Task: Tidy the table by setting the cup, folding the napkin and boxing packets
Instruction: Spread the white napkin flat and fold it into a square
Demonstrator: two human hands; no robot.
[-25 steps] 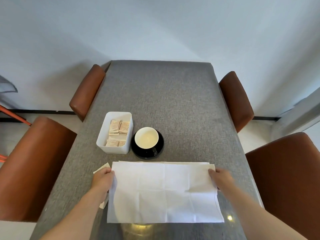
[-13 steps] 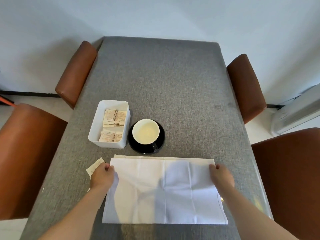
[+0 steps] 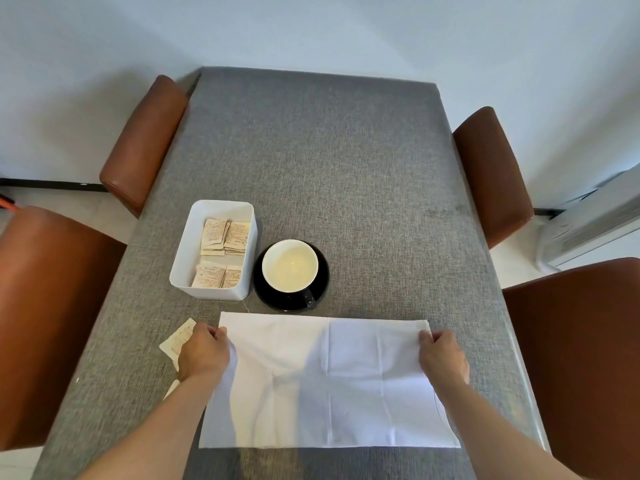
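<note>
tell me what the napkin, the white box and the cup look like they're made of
Napkin: looks like thin woven cloth, matte white, with soft creases and drape.
White box: probably plastic, smooth, with rounded corners and thin walls.
Cup: likely glazed ceramic, glossy cream inside, dark outside, on a shiny black saucer.

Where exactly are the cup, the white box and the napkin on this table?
cup (image 3: 290, 265), head view, on its pale inside bottom.
white box (image 3: 183, 251), head view, on its left inner wall.
napkin (image 3: 329, 382), head view, on the middle of the cloth, at the centre crease.
</note>
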